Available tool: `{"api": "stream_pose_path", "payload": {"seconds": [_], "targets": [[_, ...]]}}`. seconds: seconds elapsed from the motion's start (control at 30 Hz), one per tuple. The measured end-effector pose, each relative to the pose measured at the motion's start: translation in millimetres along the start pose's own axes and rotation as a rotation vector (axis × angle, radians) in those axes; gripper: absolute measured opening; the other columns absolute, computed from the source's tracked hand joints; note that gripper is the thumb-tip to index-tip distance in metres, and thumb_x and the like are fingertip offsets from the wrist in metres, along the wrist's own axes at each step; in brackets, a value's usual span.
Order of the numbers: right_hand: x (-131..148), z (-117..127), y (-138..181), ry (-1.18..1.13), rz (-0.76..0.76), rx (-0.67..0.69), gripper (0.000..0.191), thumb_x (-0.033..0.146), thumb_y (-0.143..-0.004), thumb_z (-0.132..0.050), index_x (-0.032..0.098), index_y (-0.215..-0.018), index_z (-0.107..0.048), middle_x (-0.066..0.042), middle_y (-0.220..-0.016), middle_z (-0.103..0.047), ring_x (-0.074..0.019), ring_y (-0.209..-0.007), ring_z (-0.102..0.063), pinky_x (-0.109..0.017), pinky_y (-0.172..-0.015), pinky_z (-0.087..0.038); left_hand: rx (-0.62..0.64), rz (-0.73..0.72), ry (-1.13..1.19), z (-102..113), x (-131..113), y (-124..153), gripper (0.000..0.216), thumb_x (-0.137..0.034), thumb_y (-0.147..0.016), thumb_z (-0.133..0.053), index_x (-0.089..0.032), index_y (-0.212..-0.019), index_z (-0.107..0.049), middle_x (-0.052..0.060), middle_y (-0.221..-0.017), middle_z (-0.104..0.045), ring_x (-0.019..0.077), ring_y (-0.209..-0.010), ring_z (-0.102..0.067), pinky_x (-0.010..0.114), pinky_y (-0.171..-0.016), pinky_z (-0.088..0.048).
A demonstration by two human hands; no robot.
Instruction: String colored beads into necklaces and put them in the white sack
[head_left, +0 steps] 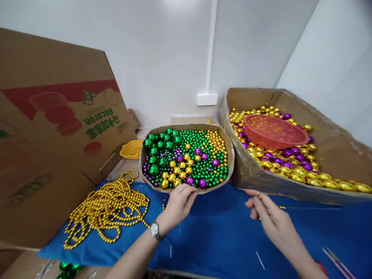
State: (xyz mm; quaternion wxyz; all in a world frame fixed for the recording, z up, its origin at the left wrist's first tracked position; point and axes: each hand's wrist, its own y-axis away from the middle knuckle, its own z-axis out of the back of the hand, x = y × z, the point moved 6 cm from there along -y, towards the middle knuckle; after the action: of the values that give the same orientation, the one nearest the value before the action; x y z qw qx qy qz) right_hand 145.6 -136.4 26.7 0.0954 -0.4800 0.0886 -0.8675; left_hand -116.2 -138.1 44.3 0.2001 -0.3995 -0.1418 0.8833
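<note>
Ahead of you stood a plain pale-grey wall [145,69], crossed by a narrow white strip [211,46] running down to a white rectangular socket plate [207,99]. A soft white glow [180,3] brightened its top. Rightward, another pale wall [334,73] met it; below you spread a blue cloth [215,236].

Place: small bead-craft workshop, by the look of it
Cloth [215,232]: blue, gold bead strings [113,203] heaped on it
Bins [338,143]: cardboard, loose beads [153,169] in bulk
Wall [130,50]: plain white, socket [207,99]
</note>
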Motion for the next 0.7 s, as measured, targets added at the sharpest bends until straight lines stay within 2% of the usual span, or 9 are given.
{"api": "stream_pose_path", "payload": {"seconds": [0.1, 0.23, 0.33, 0.4, 0.47, 0.57, 0.7], "targets": [[1.4, -10.8, 6.0, 0.035, -0.011, 0.044, 0.037, 0.046, -0.095, -0.029, 0.021, -0.108, -0.053, 0.001, -0.067, -0.061, -0.0107, -0.048, -0.057, -0.021, -0.051, -0.048, 0.124, 0.011, -0.245, -9.7, 8.5, -38.8, 0.024, -0.022, -0.093, -0.042, -0.016, -0.102, -0.064, 0.011, -0.094, -0.065, 0.0211, -0.09, -0.058, 0.031, -0.081, -0.043], [7.4, -15.5, 10.4, 0.138, 0.035, -0.028, 0.038, 0.046, -0.095, -0.03, 0.022, -0.106, -0.057, 0.003, -0.056, -0.057, -0.0124, -0.045, -0.056, -0.02, -0.046, -0.045, 0.33, 0.01, -0.437, -44.4, 20.1, -84.6, 0.019, -0.019, -0.089, -0.048, -0.015, -0.094, -0.066, 0.011, -0.092, -0.067, 0.0235, -0.092, -0.06, 0.035, -0.085, -0.045], [11.9, -17.6, 12.3, 0.194, 0.122, -0.072, 0.037, 0.045, -0.094, -0.032, 0.024, -0.104, -0.06, -0.001, -0.072, -0.067, -0.0131, -0.051, -0.061, -0.02, -0.05, -0.048, 0.417, 0.018, -0.464, -70.7, 22.3, -105.7, 0.013, -0.021, -0.083, -0.057, -0.015, -0.085, -0.068, 0.014, -0.089, -0.067, 0.0282, -0.09, -0.062, 0.039, -0.079, -0.047], [11.9, -19.4, 13.8, 0.207, 0.155, -0.086, 0.035, 0.043, -0.095, -0.033, 0.023, -0.105, -0.06, -0.003, -0.085, -0.07, -0.0138, -0.06, -0.065, -0.02, -0.055, -0.05, 0.466, 0.035, -0.473, -87.1, 22.0, -111.5, 0.006, -0.015, -0.077, -0.063, -0.014, -0.08, -0.068, 0.015, -0.088, -0.067, 0.0318, -0.092, -0.061, 0.041, -0.077, -0.048], [9.0, -22.4, 15.6, 0.198, 0.162, -0.08, 0.034, 0.04, -0.095, -0.034, 0.022, -0.106, -0.06, -0.004, -0.084, -0.07, -0.0138, -0.063, -0.066, -0.02, -0.056, -0.051, 0.489, 0.05, -0.459, -100.3, 20.9, -112.6, 0.011, -0.006, -0.072, -0.063, -0.014, -0.078, -0.067, 0.017, -0.089, -0.067, 0.0335, -0.096, -0.059, 0.043, -0.078, -0.048], [3.7, -28.6, 18.7, 0.131, 0.175, -0.04, 0.033, 0.037, -0.096, -0.033, 0.021, -0.107, -0.06, -0.001, -0.07, -0.066, -0.0121, -0.055, -0.064, -0.018, -0.052, -0.051, 0.457, 0.075, -0.39, -109.1, 20.2, -110.9, 0.02, 0.001, -0.072, -0.056, -0.013, -0.08, -0.067, 0.019, -0.091, -0.066, 0.0343, -0.102, -0.057, 0.047, -0.082, -0.046], [1.2, -32.3, 22.7, 0.087, 0.207, -0.011, 0.031, 0.034, -0.096, -0.035, 0.021, -0.109, -0.061, 0.001, -0.066, -0.066, -0.0097, -0.05, -0.063, -0.014, -0.049, -0.051, 0.354, 0.117, -0.206, -96.5, 22.8, -106.4, 0.022, -0.001, -0.071, -0.058, -0.013, -0.088, -0.066, 0.018, -0.093, -0.065, 0.0331, -0.101, -0.057, 0.047, -0.085, -0.045]]}}
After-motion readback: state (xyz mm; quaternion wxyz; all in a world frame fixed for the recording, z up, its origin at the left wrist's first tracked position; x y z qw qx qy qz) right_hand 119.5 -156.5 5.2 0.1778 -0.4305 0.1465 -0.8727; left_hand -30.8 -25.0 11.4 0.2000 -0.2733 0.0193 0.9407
